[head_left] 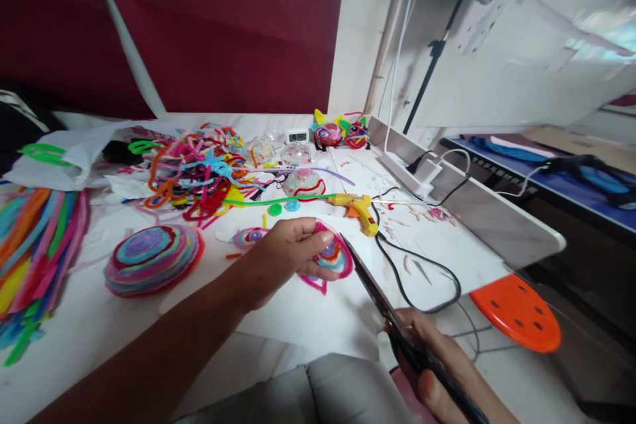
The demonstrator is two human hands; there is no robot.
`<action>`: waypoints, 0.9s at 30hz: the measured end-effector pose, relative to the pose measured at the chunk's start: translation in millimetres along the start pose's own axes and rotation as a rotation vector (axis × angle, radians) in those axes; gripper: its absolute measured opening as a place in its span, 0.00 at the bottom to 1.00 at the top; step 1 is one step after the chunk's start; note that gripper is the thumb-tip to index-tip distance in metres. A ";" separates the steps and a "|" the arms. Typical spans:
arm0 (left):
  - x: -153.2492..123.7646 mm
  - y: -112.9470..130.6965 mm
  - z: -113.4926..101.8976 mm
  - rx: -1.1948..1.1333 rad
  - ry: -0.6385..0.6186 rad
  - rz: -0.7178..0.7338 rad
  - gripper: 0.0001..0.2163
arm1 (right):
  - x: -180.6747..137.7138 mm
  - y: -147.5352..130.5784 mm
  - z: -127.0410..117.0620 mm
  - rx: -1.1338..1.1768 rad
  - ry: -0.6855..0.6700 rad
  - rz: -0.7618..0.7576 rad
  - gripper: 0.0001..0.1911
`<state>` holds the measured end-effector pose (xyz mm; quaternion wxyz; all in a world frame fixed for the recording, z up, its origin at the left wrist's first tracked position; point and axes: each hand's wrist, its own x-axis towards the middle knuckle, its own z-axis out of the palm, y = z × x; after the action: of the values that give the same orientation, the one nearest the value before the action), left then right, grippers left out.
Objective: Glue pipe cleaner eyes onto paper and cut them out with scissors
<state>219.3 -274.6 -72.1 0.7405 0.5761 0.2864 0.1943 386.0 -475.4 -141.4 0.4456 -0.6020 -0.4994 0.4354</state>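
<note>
Pinched in my left hand (293, 255) is a colourful coiled pipe-cleaner piece (342, 262) with a pink border, rounded at the right, with a pink corner showing below my fingers. My right hand (442, 364) grips a pair of dark scissors (382, 308), whose blades look closed together and point up-left. The tips lie close to the piece's right edge; whether they touch it I cannot tell. Beneath is a white sheet (318, 318). Behind my left wrist lies a similar coiled eye-like piece (246, 237), partly hidden.
A yellow hot glue gun (360, 209) with a black cord lies beyond my hands. At left are a coiled dome (154, 258), a fan of pipe cleaners (40, 258) and a tangled heap (199, 165). A power strip (410, 175) runs along the right; an orange stool (517, 311) stands below.
</note>
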 end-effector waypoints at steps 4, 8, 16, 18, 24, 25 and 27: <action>-0.2 0.2 -0.5 0.008 0.004 -0.002 0.17 | -0.5 -6.4 1.2 -0.008 0.016 0.004 0.35; 1.5 -0.3 0.1 -0.005 -0.005 -0.041 0.18 | -3.4 -7.5 3.1 -0.072 0.023 -0.011 0.33; 2.7 -0.4 -0.2 -0.017 -0.015 -0.040 0.18 | -6.7 -2.4 6.7 -0.085 0.016 -0.007 0.32; 3.5 -1.3 -1.6 0.001 -0.020 -0.040 0.17 | -7.5 -4.7 6.1 -0.085 -0.006 0.004 0.32; 5.3 -3.4 -5.3 0.053 -0.059 -0.067 0.17 | -8.1 -9.2 4.1 -0.098 -0.006 0.005 0.33; 5.1 -3.2 -5.3 0.053 -0.068 -0.073 0.17 | -7.2 -9.4 3.8 -0.083 -0.008 0.018 0.34; 4.2 -2.4 -5.0 0.054 -0.067 -0.073 0.18 | -4.9 -10.1 3.1 -0.051 -0.012 0.045 0.35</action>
<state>219.2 -269.0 -76.1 0.7405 0.5913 0.2874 0.1397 380.2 -478.9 -131.9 0.4172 -0.6218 -0.4993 0.4360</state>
